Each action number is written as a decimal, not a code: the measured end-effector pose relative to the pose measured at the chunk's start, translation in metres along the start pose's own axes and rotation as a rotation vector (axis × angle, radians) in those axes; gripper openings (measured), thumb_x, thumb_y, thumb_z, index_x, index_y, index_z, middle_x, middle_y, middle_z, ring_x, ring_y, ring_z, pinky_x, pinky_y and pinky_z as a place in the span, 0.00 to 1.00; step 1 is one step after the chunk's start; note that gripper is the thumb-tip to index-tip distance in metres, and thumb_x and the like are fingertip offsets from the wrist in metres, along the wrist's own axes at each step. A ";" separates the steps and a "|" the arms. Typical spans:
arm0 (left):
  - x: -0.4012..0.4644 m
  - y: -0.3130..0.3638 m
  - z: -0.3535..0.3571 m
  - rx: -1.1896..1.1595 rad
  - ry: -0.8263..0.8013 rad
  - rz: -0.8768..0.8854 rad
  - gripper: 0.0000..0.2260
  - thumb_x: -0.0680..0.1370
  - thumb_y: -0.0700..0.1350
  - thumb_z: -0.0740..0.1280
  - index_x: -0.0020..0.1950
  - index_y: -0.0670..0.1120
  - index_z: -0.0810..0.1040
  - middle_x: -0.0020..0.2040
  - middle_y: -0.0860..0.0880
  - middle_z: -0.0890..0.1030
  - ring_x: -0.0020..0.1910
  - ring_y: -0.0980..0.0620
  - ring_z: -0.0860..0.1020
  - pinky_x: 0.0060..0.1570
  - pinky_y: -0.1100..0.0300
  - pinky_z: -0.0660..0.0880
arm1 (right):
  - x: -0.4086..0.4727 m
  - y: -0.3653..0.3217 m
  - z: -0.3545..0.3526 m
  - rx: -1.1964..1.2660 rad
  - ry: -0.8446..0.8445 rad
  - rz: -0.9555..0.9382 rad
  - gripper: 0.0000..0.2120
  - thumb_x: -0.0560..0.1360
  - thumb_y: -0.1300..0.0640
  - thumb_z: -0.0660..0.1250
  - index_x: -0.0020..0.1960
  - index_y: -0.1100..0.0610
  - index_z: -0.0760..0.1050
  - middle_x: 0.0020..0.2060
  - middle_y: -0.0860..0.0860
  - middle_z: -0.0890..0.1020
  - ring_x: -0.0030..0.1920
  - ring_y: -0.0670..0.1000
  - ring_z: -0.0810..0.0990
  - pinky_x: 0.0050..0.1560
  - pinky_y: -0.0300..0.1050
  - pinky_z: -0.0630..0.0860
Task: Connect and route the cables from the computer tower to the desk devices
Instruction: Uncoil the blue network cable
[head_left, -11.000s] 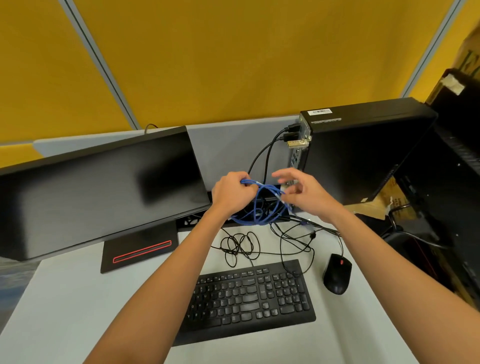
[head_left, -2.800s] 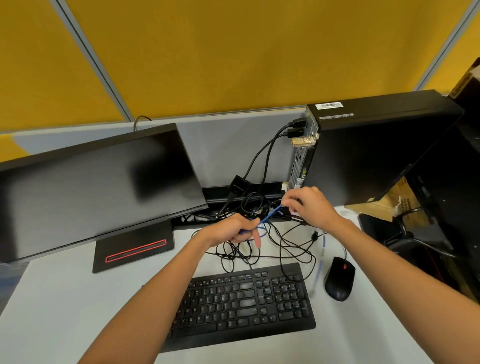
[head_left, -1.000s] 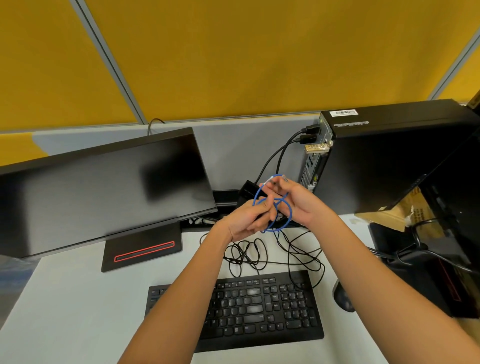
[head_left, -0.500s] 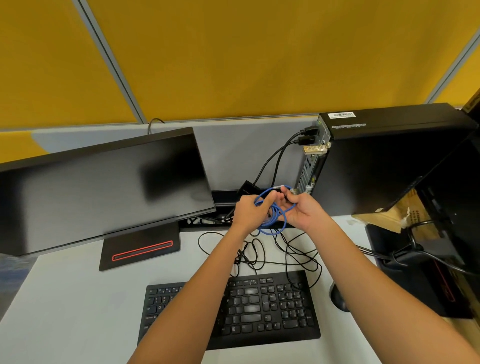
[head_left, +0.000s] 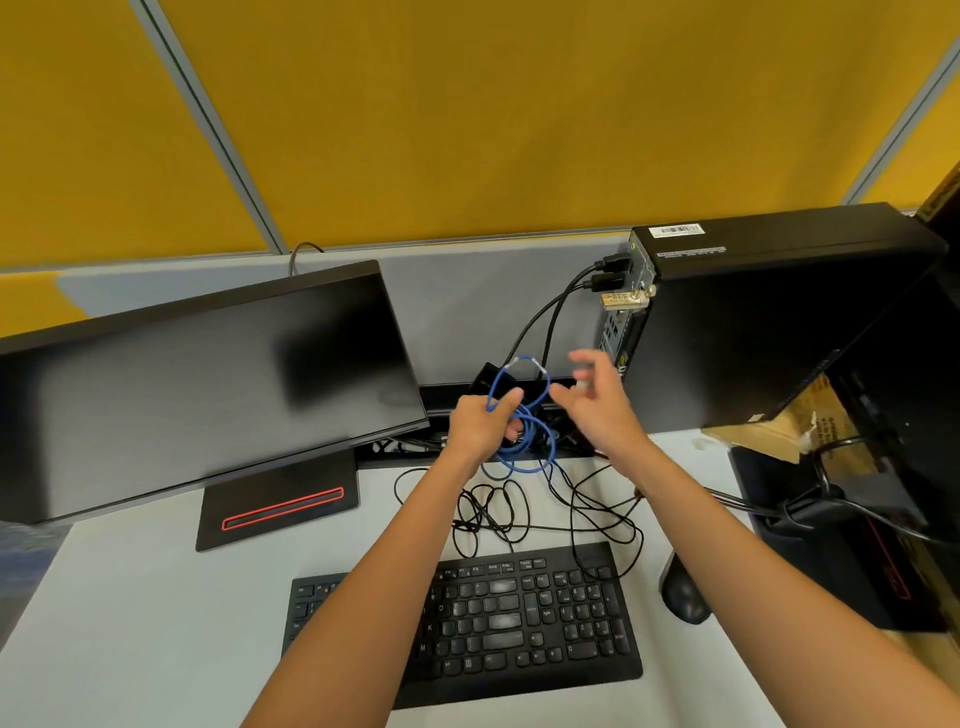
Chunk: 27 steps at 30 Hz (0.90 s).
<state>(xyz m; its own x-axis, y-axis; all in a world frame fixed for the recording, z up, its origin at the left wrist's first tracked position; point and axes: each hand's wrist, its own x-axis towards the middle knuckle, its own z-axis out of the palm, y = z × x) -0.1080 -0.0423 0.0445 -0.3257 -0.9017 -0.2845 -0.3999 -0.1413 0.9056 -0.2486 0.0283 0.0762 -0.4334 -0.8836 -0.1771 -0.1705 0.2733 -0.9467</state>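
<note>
My left hand (head_left: 480, 423) grips a coiled blue cable (head_left: 524, 464) above the back of the desk, between the monitor (head_left: 208, 384) and the black computer tower (head_left: 779, 322). One loop of the coil stands up above my fist and another hangs below it. My right hand (head_left: 597, 402) hovers just right of the coil with its fingers spread and blurred, holding nothing that I can make out. Two black cables (head_left: 563, 296) are plugged into the top of the tower's rear panel.
A tangle of thin black cables (head_left: 519, 514) lies on the white desk (head_left: 130, 597) behind the black keyboard (head_left: 519, 613). A black mouse (head_left: 683, 597) sits right of the keyboard, partly behind my right forearm. Torn cardboard (head_left: 779, 431) and dark equipment crowd the right edge.
My right hand has come off the blue coil and opened, its fingers now spread beside it. My left hand keeps the coil, which has loosened into larger loops.
</note>
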 end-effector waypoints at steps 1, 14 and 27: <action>0.002 0.000 0.000 -0.010 0.023 -0.010 0.19 0.78 0.54 0.66 0.34 0.43 0.80 0.26 0.51 0.78 0.26 0.59 0.75 0.38 0.62 0.71 | -0.004 0.000 0.000 -0.122 -0.031 -0.185 0.16 0.75 0.58 0.69 0.61 0.50 0.71 0.56 0.47 0.72 0.57 0.46 0.73 0.54 0.38 0.69; -0.011 0.010 -0.012 -0.066 -0.236 0.108 0.21 0.81 0.51 0.61 0.37 0.37 0.78 0.30 0.48 0.76 0.28 0.57 0.72 0.33 0.67 0.71 | -0.012 0.028 0.008 -0.713 -0.058 -0.643 0.05 0.72 0.59 0.72 0.47 0.51 0.80 0.53 0.47 0.73 0.49 0.47 0.74 0.53 0.45 0.64; -0.016 0.018 -0.009 -0.103 -0.415 -0.080 0.25 0.80 0.61 0.57 0.44 0.40 0.78 0.35 0.46 0.74 0.33 0.53 0.70 0.41 0.60 0.72 | -0.011 0.025 0.003 -0.860 0.092 -0.870 0.06 0.71 0.59 0.72 0.47 0.54 0.78 0.49 0.47 0.81 0.46 0.52 0.74 0.47 0.45 0.68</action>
<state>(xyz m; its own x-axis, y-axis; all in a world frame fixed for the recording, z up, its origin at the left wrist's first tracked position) -0.1027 -0.0344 0.0680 -0.6224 -0.6483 -0.4386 -0.3573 -0.2633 0.8961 -0.2455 0.0441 0.0537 0.0618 -0.8764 0.4777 -0.9477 -0.2017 -0.2474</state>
